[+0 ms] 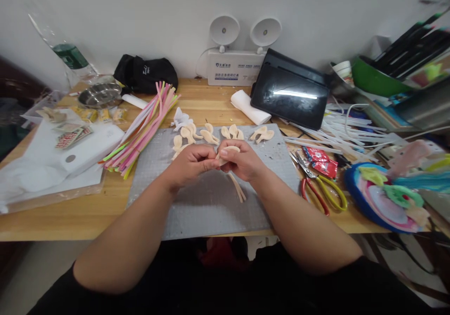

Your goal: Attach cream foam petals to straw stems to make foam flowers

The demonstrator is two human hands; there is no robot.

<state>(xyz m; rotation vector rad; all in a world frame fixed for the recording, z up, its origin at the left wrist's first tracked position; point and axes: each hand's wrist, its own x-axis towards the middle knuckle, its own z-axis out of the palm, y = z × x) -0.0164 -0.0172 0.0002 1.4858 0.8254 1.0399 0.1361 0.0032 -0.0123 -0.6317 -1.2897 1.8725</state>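
Over the grey cutting mat (211,212), my left hand (195,162) and my right hand (239,159) meet, fingers pinched on one cream-coloured piece (230,151). The piece looks bent into a curved loop; my fingers cover part of it. Thin cream strips (238,188) hang below my right hand. Behind my hands, several cream petal-like pieces (232,131) lie along the back of the mat, and more (177,142) rest beside my left hand. A white crumpled item (182,119) is at the mat's back left edge.
Left of the mat lies a bundle of coloured fuzzy stems (144,132). Pliers with red handles (314,195) and yellow-handled scissors (332,193) lie to the right, near a round blue-rimmed item (355,198). A black tablet (290,92) and white roll (250,108) stand behind.
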